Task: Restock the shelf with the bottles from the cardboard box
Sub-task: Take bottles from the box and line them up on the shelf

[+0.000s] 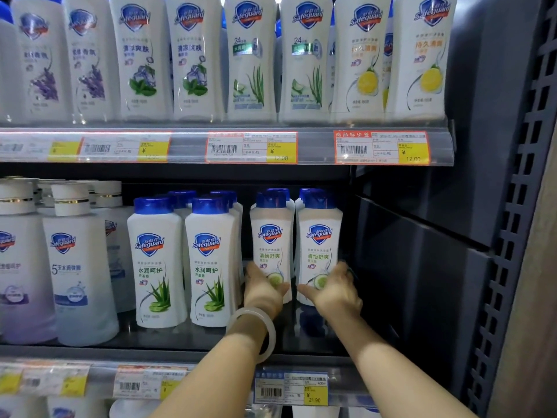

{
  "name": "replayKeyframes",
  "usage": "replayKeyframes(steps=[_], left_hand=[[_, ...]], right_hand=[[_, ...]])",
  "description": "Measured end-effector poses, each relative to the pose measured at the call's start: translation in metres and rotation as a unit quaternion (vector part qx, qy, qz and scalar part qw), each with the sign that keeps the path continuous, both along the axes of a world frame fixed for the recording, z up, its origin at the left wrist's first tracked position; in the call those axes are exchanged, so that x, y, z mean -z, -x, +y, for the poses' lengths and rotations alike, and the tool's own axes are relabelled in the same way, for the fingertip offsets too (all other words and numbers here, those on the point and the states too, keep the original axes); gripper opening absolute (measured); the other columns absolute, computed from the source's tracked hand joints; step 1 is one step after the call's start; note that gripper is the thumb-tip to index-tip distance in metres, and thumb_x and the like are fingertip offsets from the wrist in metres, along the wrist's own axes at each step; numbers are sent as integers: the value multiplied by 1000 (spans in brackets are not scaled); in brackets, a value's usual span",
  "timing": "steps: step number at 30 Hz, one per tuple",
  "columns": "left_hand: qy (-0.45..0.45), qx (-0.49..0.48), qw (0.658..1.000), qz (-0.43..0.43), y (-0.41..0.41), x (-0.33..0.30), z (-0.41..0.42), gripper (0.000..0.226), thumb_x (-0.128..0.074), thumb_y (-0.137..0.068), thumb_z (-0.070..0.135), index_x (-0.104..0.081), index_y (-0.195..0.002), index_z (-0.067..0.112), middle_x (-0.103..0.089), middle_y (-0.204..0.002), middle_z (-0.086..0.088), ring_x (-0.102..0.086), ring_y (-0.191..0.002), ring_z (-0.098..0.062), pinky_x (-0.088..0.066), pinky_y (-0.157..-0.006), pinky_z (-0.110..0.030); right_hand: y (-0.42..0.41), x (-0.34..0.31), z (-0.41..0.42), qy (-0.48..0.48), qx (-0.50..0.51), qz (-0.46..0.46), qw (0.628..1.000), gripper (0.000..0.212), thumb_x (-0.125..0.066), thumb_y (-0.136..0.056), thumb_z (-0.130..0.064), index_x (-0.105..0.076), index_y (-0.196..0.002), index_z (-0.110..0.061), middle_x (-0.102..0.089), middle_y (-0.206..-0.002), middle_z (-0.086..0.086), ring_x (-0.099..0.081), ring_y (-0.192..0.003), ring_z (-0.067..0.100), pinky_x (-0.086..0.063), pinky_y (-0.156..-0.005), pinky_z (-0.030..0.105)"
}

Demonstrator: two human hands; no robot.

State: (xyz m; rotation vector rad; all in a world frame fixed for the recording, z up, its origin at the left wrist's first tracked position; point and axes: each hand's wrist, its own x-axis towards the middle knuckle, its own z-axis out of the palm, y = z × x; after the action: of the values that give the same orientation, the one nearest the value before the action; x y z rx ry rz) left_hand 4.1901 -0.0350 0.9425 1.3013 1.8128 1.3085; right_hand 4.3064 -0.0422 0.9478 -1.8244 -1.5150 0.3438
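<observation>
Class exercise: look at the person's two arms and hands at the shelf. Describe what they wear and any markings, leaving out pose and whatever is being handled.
Both forearms are bare, with no sleeves in view and no gloves on the left hand or the right hand. The left wrist carries a thick, smooth, pale translucent bangle. The right wrist is unadorned. No rings, watch or markings can be made out.

Two bottles point(297, 251) side by side, seemingly on shelf point(180, 342), right of aloe bottles point(184, 263)

Toward your twelve o'clock, red-bordered price labels point(251, 147) with yellow price boxes run in a row across the view, a blue-edged price label point(291, 389) reading 21.90 sits at six o'clock, and at three o'clock a dark perforated upright point(514, 206) stands beside a plain dark side panel point(422, 267).
</observation>
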Motion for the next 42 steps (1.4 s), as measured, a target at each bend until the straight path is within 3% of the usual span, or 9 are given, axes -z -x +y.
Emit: replayKeyframes(steps=[5,9,12,17,25,29,33,37,42], left_hand=[[4,8,1000,-1,4,3,0,52,-69,-80,12,-34,-119,8,-51,-123,-10,-52,-116,-28,-44,-99,-40],[16,1,1000,-12,2,8,-6,91,-76,-73,19,-16,-141,8,-48,-135,-13,-49,-125,-31,-40,-106,-46],[24,-1,998,62,0,7,-16,104,-76,-74,20,-2,-147,6,-37,-144,-16,-40,-133,-31,-36,-111,-44],[33,27,967,252,2,5,-42,76,-65,-84,33,-23,-141,4,-37,-140,-17,-42,-129,-33,-39,-107,-39],[-12,74,911,406,19,-7,-75,43,-59,-89,31,-52,-128,12,-48,-129,-7,-48,-122,-25,-46,-98,-36],[-48,84,913,395,34,-3,-97,32,-54,-91,29,-58,-117,11,-54,-120,-8,-53,-113,-27,-50,-88,-36],[-111,45,931,344,64,5,-139,24,-55,-88,21,-64,-105,9,-59,-109,-9,-55,-105,-28,-47,-82,-34],[-68,-16,920,386,111,29,-182,23,-54,-87,21,-61,-104,8,-56,-112,-10,-50,-109,-29,-44,-84,-37],[83,-83,907,404,170,79,-261,28,-53,-91,23,-56,-115,8,-50,-122,-10,-43,-119,-30,-45,-90,-39]], right_hand=[[0,-1,-1,2,-5,9,1000,78,-75,-73,-44,-32,-129,-10,-45,-134,11,-49,-123,28,-44,-94,38],[-4,-2,-2,11,-21,38,999,81,-81,-70,-34,-34,-130,-5,-46,-135,15,-49,-124,31,-46,-98,39],[-8,-4,-9,33,-15,33,999,84,-82,-69,-31,-34,-131,-4,-44,-136,17,-48,-125,32,-44,-101,38],[-13,-2,-31,32,0,-47,998,76,-74,-77,-36,-34,-134,-5,-41,-137,17,-42,-128,33,-42,-100,40],[-3,-11,-71,14,-75,-189,979,47,-58,-91,-34,-48,-131,-13,-41,-134,10,-40,-126,28,-42,-103,37],[24,-12,-96,-61,-112,-234,964,38,-55,-91,-23,-51,-125,-8,-43,-129,11,-40,-123,28,-43,-99,36],[65,-6,-124,-46,-173,-250,951,37,-56,-85,-14,-52,-121,-8,-43,-128,13,-42,-122,31,-45,-95,37],[112,8,-152,-65,-259,-262,928,36,-54,-90,-20,-51,-125,-9,-45,-128,13,-44,-121,32,-43,-95,39],[175,57,-195,-49,-396,-307,864,31,-51,-93,-21,-50,-121,-9,-43,-127,12,-41,-121,32,-42,-95,40]])
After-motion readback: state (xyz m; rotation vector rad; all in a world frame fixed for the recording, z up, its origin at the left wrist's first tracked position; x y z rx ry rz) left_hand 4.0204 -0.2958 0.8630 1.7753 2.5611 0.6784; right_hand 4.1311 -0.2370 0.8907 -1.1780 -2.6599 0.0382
